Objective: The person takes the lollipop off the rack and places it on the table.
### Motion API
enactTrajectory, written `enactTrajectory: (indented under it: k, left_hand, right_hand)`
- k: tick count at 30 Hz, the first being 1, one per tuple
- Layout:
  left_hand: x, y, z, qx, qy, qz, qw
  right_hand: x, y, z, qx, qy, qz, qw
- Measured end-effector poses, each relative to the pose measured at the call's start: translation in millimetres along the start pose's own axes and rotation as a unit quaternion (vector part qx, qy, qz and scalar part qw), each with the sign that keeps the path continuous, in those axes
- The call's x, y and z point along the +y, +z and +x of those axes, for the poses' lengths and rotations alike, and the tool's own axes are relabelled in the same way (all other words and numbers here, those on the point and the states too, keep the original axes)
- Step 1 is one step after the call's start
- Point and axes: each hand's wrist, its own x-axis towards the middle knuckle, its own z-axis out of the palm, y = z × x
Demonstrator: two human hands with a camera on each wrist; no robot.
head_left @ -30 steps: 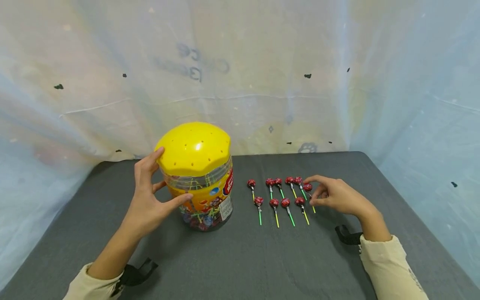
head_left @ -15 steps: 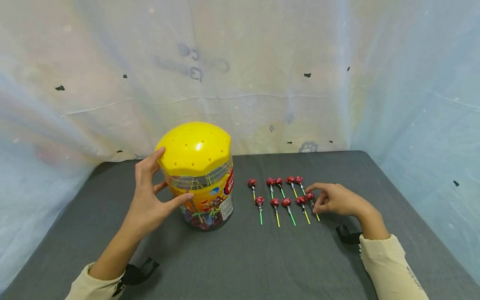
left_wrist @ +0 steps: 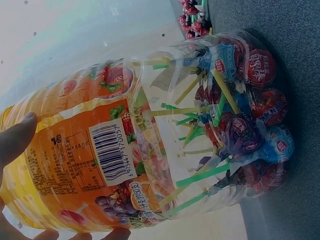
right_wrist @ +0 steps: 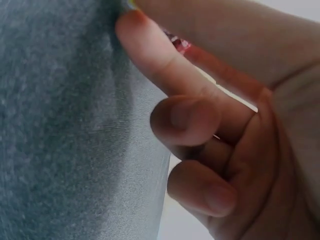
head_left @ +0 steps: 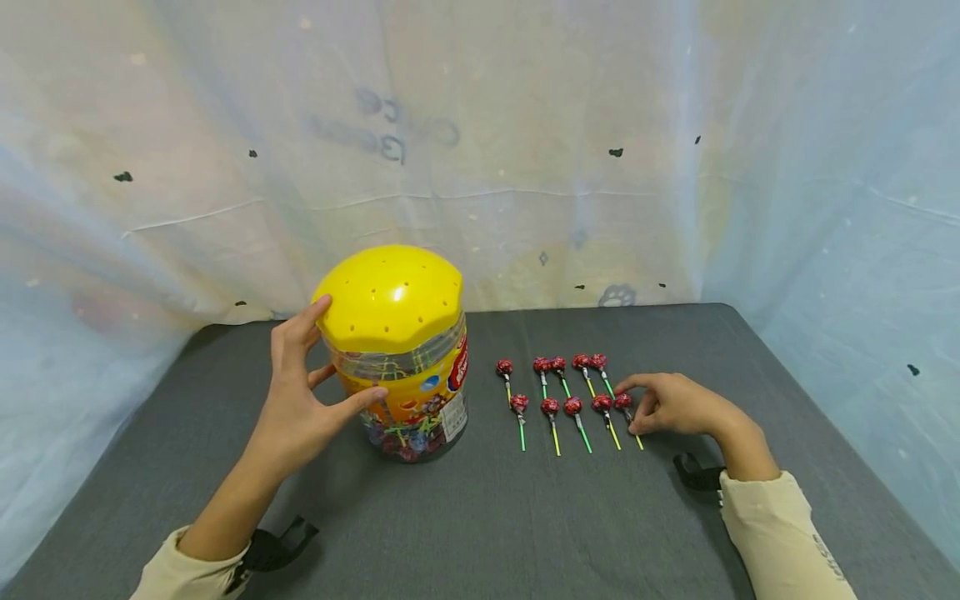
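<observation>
A clear plastic candy jar with a yellow lid stands upright on the dark table. My left hand grips its left side, with thumb low on the front and fingers reaching up to the lid. Through the wall in the left wrist view, wrapped lollipops with green and yellow sticks lie at the bottom. My right hand pinches the stick of a red-wrapped lollipop at the right end of the near row. In the right wrist view, the fingers hide most of it.
Several red lollipops lie in two rows right of the jar, heads away from me and sticks towards me. The dark table ends at a pale hanging sheet behind and at the sides. Black straps are on both wrists.
My right hand has drawn its lollipop towards me, from beside the far row to the right end of the near row. The left hand and jar have stayed put.
</observation>
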Motion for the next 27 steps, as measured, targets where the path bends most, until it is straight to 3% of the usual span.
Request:
enactTrajectory:
  k: [12, 27]
  left_hand:
    - [0.8, -1.5, 1.0, 0.003, -0.005, -0.003, 1.0000]
    - [1.0, 7.2, 1.9, 0.014, -0.002, 0.012, 0.9998]
  right_hand:
    - [-2.4, -1.1, 1.0, 0.013, 0.008, -0.002, 1.000]
    - [-1.6, -3.8, -5.3, 0.007, 0.020, -0.011, 1.000]
